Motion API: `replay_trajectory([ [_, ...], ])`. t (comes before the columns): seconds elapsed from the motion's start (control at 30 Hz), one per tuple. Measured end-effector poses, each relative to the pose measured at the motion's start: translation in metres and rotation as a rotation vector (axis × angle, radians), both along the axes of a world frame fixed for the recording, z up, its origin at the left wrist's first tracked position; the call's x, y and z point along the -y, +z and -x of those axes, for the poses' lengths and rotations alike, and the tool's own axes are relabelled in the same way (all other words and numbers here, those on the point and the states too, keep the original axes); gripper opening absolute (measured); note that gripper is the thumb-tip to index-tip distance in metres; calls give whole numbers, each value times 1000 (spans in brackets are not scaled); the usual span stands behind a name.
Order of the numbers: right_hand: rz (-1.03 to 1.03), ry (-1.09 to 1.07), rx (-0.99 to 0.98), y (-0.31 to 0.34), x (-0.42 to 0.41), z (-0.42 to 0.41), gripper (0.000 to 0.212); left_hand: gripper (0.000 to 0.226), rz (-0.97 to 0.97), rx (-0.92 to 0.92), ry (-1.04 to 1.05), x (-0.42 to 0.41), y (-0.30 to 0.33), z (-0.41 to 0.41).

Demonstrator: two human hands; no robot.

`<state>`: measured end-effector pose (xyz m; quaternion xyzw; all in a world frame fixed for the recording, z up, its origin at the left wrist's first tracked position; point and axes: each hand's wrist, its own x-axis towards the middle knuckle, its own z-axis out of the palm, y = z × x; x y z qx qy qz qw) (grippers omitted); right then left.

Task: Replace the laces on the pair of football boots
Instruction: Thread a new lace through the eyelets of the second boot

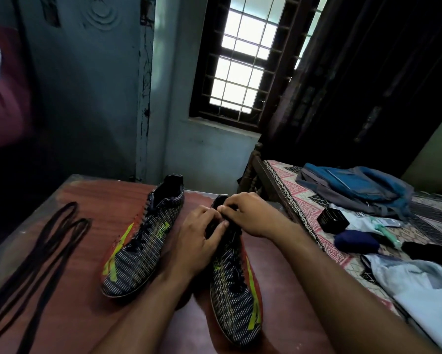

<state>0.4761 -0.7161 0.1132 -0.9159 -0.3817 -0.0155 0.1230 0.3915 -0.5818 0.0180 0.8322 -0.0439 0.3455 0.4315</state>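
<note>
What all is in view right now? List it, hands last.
boots: 2, dark striped with yellow and red, side by side on table, toes toward the person
spare laces: dark, count unclear, loose on table's left
table: 1, reddish wood, in front
bed: 1, patterned pink sheet, right
backpack: 1, blue-grey, on bed
box: 1, black, on bed
pouch: 1, navy, on bed
window: 1, barred, behind
hands: 2, left and right, both working the lace at the right boot's collar
</note>
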Motion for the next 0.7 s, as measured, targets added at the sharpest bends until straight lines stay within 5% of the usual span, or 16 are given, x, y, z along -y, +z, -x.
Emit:
replay_trajectory([
  [0.2,63,35,157,-2,3,0,7,6,16,22,0,2,5,5],
  [0.7,-181,54,-52,6,33,13,18,13,2,42,12,0,-2,-3],
])
